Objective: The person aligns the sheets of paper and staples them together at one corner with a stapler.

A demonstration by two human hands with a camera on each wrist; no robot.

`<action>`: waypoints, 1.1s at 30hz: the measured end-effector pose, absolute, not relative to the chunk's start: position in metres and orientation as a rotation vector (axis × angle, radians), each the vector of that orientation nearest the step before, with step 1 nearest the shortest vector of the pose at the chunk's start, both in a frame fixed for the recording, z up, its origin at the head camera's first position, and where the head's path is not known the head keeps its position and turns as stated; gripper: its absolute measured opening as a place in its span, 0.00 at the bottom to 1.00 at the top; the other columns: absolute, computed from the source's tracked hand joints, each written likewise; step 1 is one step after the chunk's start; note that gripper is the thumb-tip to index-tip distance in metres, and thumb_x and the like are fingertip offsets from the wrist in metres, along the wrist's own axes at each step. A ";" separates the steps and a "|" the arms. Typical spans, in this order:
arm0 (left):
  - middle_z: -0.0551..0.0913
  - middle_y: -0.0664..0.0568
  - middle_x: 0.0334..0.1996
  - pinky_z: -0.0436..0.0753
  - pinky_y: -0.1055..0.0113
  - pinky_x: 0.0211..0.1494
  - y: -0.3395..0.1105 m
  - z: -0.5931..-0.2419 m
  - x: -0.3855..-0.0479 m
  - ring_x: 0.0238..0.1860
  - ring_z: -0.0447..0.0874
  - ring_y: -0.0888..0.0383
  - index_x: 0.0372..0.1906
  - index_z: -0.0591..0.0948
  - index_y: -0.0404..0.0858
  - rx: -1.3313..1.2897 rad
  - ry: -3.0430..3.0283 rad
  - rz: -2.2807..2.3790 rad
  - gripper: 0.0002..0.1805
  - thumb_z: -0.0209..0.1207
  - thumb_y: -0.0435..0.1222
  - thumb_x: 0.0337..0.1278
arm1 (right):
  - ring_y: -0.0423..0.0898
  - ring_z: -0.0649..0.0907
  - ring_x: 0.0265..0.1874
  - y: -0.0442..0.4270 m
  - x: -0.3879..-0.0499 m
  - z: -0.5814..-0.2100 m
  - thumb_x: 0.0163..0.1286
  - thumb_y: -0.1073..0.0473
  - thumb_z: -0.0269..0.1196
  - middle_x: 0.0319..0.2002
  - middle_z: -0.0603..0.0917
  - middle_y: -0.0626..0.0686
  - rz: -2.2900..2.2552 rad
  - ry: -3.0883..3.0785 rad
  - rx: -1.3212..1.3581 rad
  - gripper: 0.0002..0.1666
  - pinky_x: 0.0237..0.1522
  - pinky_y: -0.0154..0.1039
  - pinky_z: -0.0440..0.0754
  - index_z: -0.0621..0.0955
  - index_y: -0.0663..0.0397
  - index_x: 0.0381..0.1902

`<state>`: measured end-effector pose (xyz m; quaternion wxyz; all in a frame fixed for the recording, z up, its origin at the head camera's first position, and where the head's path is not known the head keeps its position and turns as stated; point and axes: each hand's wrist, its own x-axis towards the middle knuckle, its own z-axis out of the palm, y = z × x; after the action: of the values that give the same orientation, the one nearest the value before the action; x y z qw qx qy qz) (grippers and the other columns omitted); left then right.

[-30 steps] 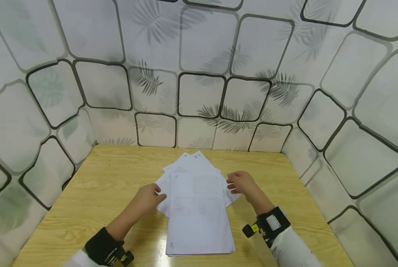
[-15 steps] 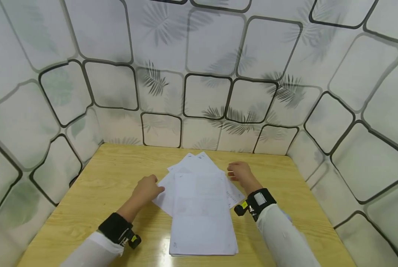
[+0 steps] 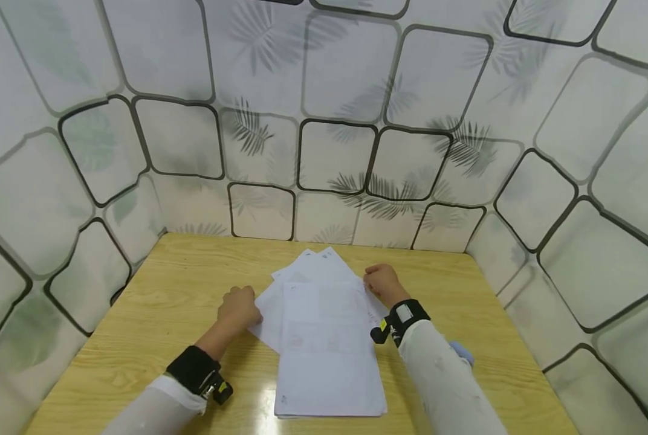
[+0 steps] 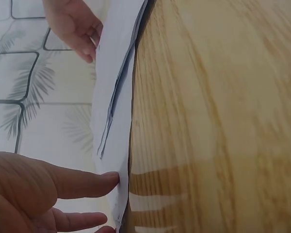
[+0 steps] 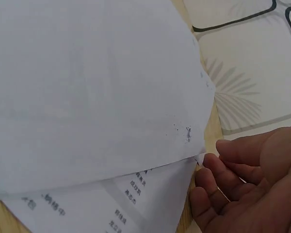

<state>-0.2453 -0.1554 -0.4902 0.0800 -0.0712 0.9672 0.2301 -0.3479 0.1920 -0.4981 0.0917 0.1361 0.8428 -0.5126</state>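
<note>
A stack of white paper sheets [image 3: 329, 374] lies on the wooden table, with several loose sheets [image 3: 318, 266] fanned out under its far end. At the left of the fan is my left hand [image 3: 239, 309]; in the left wrist view its thumb [image 4: 94, 185] touches a sheet's edge [image 4: 119, 150] and the fingers reach out fairly straight. My right hand [image 3: 384, 284] is at the far right side of the fan. Its bent fingers meet a small paper corner [image 5: 200, 158] in the right wrist view; whether they pinch it is unclear. Printed text shows on a lower sheet [image 5: 131, 204].
The wooden table [image 3: 188, 290] runs back to a patterned cloth wall [image 3: 329, 157], with similar walls at both sides. A blue object [image 3: 462, 351] shows partly behind the right forearm. Each wrist wears a black band with a small camera.
My right hand has moved left to the sheets' edge, its fingers more bent. My left hand has shifted slightly and its thumb no longer sticks out over the sheet. The papers look the same.
</note>
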 end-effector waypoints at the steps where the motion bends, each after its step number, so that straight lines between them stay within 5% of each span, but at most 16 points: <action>1: 0.76 0.34 0.46 0.81 0.49 0.43 -0.156 -0.490 -0.245 0.46 0.75 0.40 0.54 0.79 0.28 -0.218 2.889 0.693 0.28 0.72 0.34 0.45 | 0.44 0.72 0.24 0.190 -0.348 -0.498 0.69 0.67 0.62 0.47 0.82 0.59 -1.493 2.529 0.393 0.23 0.25 0.36 0.69 0.79 0.66 0.62; 8: 0.77 0.35 0.45 0.80 0.54 0.40 -0.156 -0.490 -0.250 0.40 0.75 0.45 0.53 0.79 0.27 -0.235 2.854 0.752 0.27 0.72 0.31 0.46 | 0.56 0.79 0.55 0.183 -0.352 -0.499 0.68 0.67 0.62 0.60 0.82 0.62 -1.287 2.657 0.370 0.20 0.55 0.48 0.80 0.83 0.61 0.58; 14: 0.83 0.39 0.43 0.80 0.59 0.37 -0.156 -0.489 -0.254 0.37 0.78 0.49 0.54 0.78 0.26 -0.218 2.800 0.802 0.24 0.69 0.29 0.51 | 0.57 0.81 0.51 0.181 -0.351 -0.500 0.67 0.69 0.64 0.54 0.83 0.62 -1.269 2.672 0.397 0.15 0.56 0.51 0.81 0.85 0.61 0.50; 21: 0.84 0.37 0.47 0.80 0.60 0.37 -0.161 -0.491 -0.253 0.39 0.79 0.49 0.54 0.79 0.26 -0.190 2.829 0.849 0.18 0.50 0.25 0.60 | 0.56 0.80 0.51 0.180 -0.353 -0.498 0.72 0.67 0.58 0.52 0.84 0.60 -1.334 2.679 0.361 0.12 0.53 0.49 0.79 0.85 0.60 0.48; 33: 0.84 0.36 0.49 0.82 0.54 0.42 -0.166 -0.486 -0.262 0.43 0.82 0.46 0.52 0.80 0.28 -0.245 2.927 1.087 0.16 0.50 0.27 0.63 | 0.56 0.80 0.53 0.177 -0.355 -0.467 0.77 0.64 0.57 0.54 0.82 0.62 -1.415 2.732 0.258 0.13 0.55 0.50 0.79 0.82 0.62 0.54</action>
<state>-0.2622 -0.1665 -0.4856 0.0049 -0.0782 0.9345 0.3472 -0.3550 0.1772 -0.4675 0.0271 0.0835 0.8845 -0.4582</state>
